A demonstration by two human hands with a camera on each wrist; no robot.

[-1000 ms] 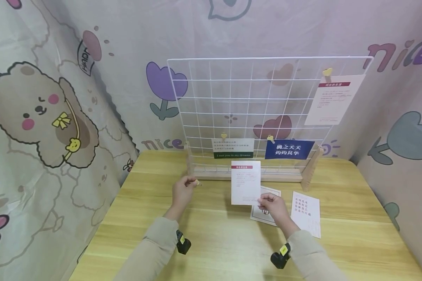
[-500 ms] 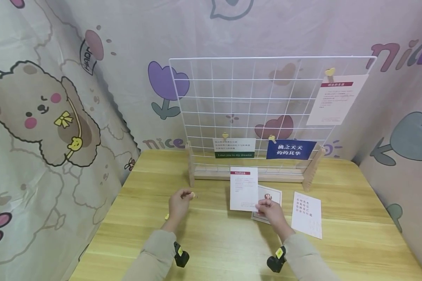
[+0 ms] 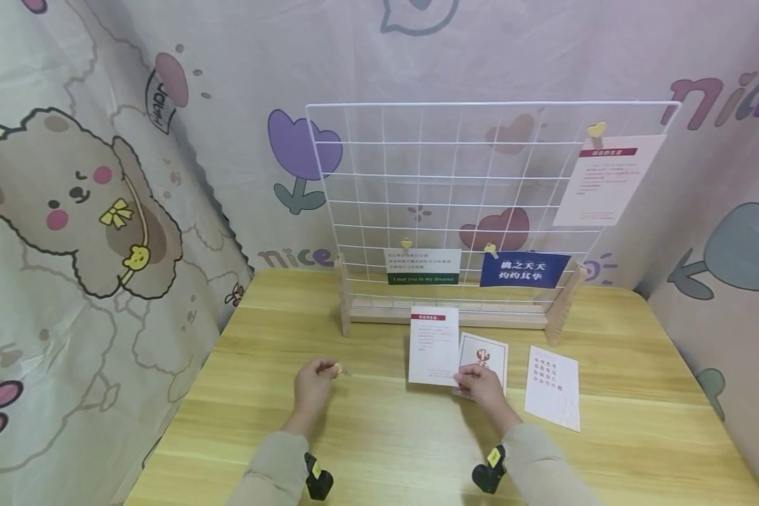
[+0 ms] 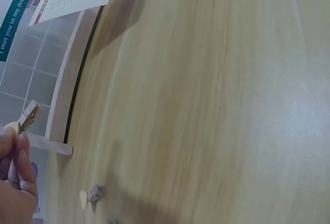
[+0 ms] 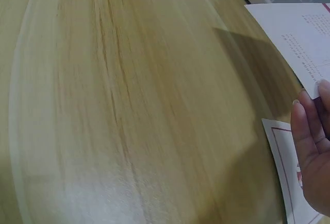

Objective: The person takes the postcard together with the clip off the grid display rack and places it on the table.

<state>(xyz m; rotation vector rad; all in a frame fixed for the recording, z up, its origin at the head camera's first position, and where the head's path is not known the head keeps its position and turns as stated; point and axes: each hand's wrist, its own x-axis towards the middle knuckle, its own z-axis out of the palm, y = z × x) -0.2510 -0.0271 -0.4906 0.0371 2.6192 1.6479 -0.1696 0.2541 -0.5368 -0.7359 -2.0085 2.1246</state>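
Note:
My left hand [image 3: 313, 388] pinches a small wooden clothespin [image 4: 30, 115] with a yellow heart on it, above the left part of the table. Between thumb and fingers, my right hand [image 3: 484, 388] holds the lower right corner of a white card [image 3: 433, 346] with a red heading and small print. That card is raised in front of the white wire grid rack [image 3: 493, 104]. Behind the right hand, a card with a dark red border [image 3: 482, 344] lies on the table, partly covered by the hand and the held card.
A white printed card [image 3: 552, 390] lies at the right. Clothespins fix a green-and-white card [image 3: 424, 267], a blue card [image 3: 523, 270] and a red-headed card [image 3: 609, 181] to the rack. Another heart clothespin [image 4: 96, 193] lies on the table near the left hand.
Both hands have drawn back toward the body and down from the rack, the left with its clothespin, the right with its card. More of the bordered card shows.

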